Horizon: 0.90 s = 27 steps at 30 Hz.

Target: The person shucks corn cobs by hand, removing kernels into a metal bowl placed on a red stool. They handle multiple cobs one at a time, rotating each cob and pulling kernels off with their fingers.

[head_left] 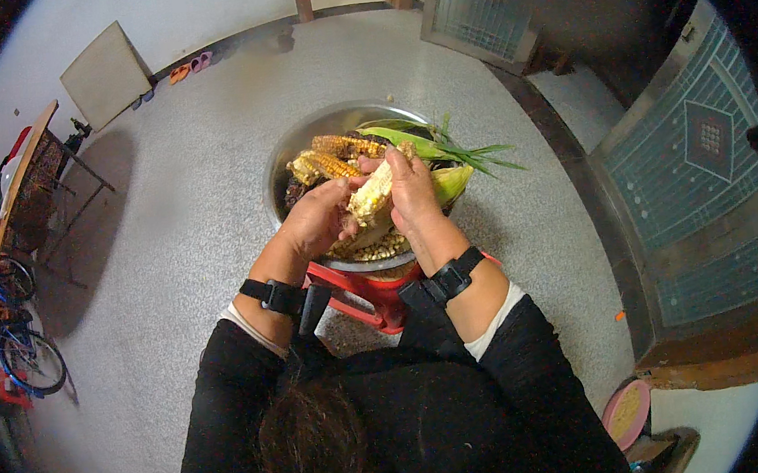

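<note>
Over a wide metal basin (pixel 276 208), my right hand (pixel 412 189) grips a pale corn cob (pixel 374 193) that has few kernels left on it. My left hand (pixel 323 218) is at the cob's lower left side, its fingers curled; how firmly it touches the cob is hard to tell. Beyond the hands, yellow corn ears (pixel 335 164) and darker ones lie in the basin. Green-husked corn (pixel 404 141) rests at its right side, with leaves over the rim. Loose pale kernels (pixel 380 247) lie at the basin's near side.
A red plastic stool (pixel 385 307) stands under the basin's near side. At the left are a wooden-topped table (pixel 17 194) and a bicycle (pixel 31 361). Slippers (pixel 190 68) line the far wall. Patterned doors (pixel 696 154) stand at the right, above a pink bowl (pixel 628 412) of pale contents.
</note>
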Each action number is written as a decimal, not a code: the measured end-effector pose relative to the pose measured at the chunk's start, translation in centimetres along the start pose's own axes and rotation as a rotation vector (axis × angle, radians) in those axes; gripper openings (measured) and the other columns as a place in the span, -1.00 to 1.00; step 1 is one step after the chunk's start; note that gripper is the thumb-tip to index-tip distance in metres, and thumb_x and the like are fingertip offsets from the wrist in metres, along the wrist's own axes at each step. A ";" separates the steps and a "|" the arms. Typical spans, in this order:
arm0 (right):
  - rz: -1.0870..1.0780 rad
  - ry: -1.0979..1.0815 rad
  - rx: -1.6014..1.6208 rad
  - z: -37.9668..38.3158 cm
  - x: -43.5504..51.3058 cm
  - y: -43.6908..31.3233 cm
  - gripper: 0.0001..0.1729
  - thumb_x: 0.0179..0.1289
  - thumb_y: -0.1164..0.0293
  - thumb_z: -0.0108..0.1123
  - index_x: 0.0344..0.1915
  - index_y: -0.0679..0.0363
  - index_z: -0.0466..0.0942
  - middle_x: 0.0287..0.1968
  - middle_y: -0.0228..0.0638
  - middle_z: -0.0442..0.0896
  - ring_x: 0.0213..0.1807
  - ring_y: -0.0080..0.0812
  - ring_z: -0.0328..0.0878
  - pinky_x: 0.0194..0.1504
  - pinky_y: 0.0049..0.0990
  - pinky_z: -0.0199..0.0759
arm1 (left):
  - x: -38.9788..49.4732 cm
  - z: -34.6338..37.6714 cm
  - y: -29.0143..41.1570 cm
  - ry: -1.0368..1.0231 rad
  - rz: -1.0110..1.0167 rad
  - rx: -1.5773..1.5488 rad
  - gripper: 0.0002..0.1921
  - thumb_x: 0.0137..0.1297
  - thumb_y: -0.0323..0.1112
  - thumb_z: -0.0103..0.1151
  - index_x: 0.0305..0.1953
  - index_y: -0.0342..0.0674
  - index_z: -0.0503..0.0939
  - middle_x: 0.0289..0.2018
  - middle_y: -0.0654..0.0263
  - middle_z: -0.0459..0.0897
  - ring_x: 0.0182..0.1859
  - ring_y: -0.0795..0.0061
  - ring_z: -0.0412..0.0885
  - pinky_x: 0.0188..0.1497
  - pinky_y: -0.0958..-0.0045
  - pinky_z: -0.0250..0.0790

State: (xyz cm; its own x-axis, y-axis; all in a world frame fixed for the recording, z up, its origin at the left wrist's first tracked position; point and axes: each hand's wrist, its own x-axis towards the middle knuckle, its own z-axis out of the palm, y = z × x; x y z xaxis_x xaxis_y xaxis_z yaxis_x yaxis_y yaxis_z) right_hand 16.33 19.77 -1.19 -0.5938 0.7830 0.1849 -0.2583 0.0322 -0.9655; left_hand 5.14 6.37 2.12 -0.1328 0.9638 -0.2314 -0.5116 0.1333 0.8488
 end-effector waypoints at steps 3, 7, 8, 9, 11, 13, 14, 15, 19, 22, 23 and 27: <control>-0.047 -0.013 -0.013 0.4 0.0 -0.3 -0.59 0.50 0.17 -0.05 -0.07 0.36 0.48 -0.12 -0.09 0.69 -0.10 -0.31 0.63 -0.09 -0.30 0.58 | 0.0 0.3 -0.1 0.016 -0.029 0.065 -0.59 0.49 0.04 -0.01 0.03 -0.18 0.54 -0.34 0.35 0.59 -0.54 0.60 0.46 -0.55 0.59 0.25; -0.118 -0.044 -0.066 0.4 0.4 -0.1 -0.57 0.50 0.16 -0.02 0.02 0.34 0.44 -0.10 -0.15 0.67 -0.03 -0.35 0.59 0.03 -0.36 0.49 | -0.2 1.3 0.0 0.235 0.172 0.503 -0.55 0.44 0.11 0.05 -0.02 -0.19 0.54 -0.44 0.36 0.57 -0.48 0.56 0.50 -0.48 0.49 0.31; -0.086 0.003 -0.130 0.2 0.6 0.0 -0.56 0.50 0.15 -0.02 0.05 0.34 0.43 -0.08 -0.16 0.66 -0.02 -0.36 0.58 0.06 -0.37 0.46 | -0.2 1.5 -0.1 0.356 0.489 0.845 -0.55 0.43 0.09 0.07 -0.07 -0.26 0.54 -0.49 0.30 0.58 -0.41 0.45 0.56 -0.38 0.36 0.40; -0.075 0.050 -0.155 0.1 0.8 0.2 -0.56 0.49 0.15 -0.01 0.03 0.34 0.44 -0.10 -0.17 0.66 -0.04 -0.36 0.57 0.04 -0.37 0.46 | -0.3 1.8 -0.4 0.369 0.571 0.945 -0.55 0.43 0.08 0.07 -0.08 -0.27 0.53 -0.48 0.28 0.59 -0.40 0.43 0.56 -0.35 0.34 0.42; -0.044 0.149 -0.194 0.1 1.1 0.5 -0.57 0.48 0.15 0.01 -0.01 0.34 0.45 -0.14 -0.19 0.64 -0.08 -0.37 0.56 0.00 -0.38 0.45 | -0.6 2.3 -0.7 0.439 0.660 1.152 -0.55 0.42 0.06 0.09 -0.11 -0.31 0.52 -0.46 0.24 0.60 -0.38 0.38 0.56 -0.29 0.30 0.45; -0.031 0.209 -0.205 0.1 1.4 0.9 -0.58 0.46 0.14 0.03 -0.05 0.33 0.47 -0.17 -0.20 0.63 -0.13 -0.38 0.55 -0.04 -0.38 0.44 | -0.7 2.3 -0.7 0.358 0.562 1.008 -0.50 0.44 0.10 0.04 -0.12 -0.34 0.50 -0.45 0.26 0.56 -0.41 0.40 0.51 -0.32 0.32 0.42; -0.027 0.236 -0.211 0.1 1.6 1.1 -0.58 0.45 0.14 0.04 -0.07 0.33 0.47 -0.19 -0.21 0.63 -0.15 -0.38 0.55 -0.07 -0.38 0.44 | -0.6 2.1 -0.4 0.281 0.453 0.899 -0.49 0.44 0.12 0.02 -0.12 -0.34 0.50 -0.45 0.28 0.55 -0.43 0.42 0.49 -0.34 0.34 0.41; -0.016 0.245 -0.213 0.0 1.6 1.4 -0.59 0.44 0.14 0.05 -0.09 0.33 0.48 -0.21 -0.22 0.62 -0.17 -0.38 0.54 -0.09 -0.39 0.43 | -0.5 1.9 -0.2 0.204 0.343 0.788 -0.48 0.45 0.13 0.01 -0.13 -0.33 0.50 -0.44 0.31 0.53 -0.44 0.44 0.47 -0.36 0.36 0.39; 0.054 0.298 -0.176 0.0 1.9 2.2 -0.59 0.41 0.13 0.08 -0.17 0.33 0.50 -0.29 -0.25 0.60 -0.25 -0.40 0.52 -0.17 -0.40 0.42 | -0.3 1.1 -0.3 0.053 0.102 0.552 -0.48 0.47 0.19 -0.10 -0.22 -0.21 0.56 -0.47 0.45 0.43 -0.50 0.65 0.33 -0.50 0.52 0.20; 0.020 0.233 -0.196 0.3 2.1 2.3 -0.60 0.39 0.14 0.10 -0.24 0.32 0.52 -0.34 -0.27 0.58 -0.31 -0.41 0.51 -0.23 -0.40 0.41 | 0.3 0.7 -1.1 0.130 0.228 0.619 -0.47 0.47 0.20 -0.12 -0.26 -0.21 0.57 -0.52 0.44 0.43 -0.51 0.63 0.34 -0.50 0.51 0.21; 0.024 0.227 -0.187 0.3 2.0 2.1 -0.61 0.39 0.14 0.10 -0.26 0.32 0.52 -0.37 -0.28 0.58 -0.33 -0.42 0.50 -0.25 -0.40 0.41 | 0.5 0.5 -1.2 0.132 0.210 0.613 -0.46 0.47 0.20 -0.12 -0.26 -0.21 0.57 -0.53 0.44 0.42 -0.51 0.63 0.35 -0.50 0.51 0.22; 0.162 0.254 -0.185 0.9 1.4 0.4 -0.59 0.39 0.14 0.10 -0.29 0.33 0.53 -0.37 -0.28 0.58 -0.35 -0.43 0.50 -0.26 -0.41 0.41 | 0.8 -0.2 -1.3 0.130 0.187 0.660 -0.45 0.47 0.20 -0.13 -0.25 -0.22 0.59 -0.53 0.42 0.45 -0.52 0.60 0.39 -0.50 0.51 0.25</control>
State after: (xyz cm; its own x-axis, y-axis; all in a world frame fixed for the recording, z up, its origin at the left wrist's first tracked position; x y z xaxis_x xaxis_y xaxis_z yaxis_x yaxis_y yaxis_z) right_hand 14.72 20.36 -1.16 -0.4016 0.9158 -0.0027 -0.0201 -0.0117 -0.9997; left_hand 5.55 6.90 0.70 -0.2899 0.9542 -0.0734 0.1471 0.1202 0.9818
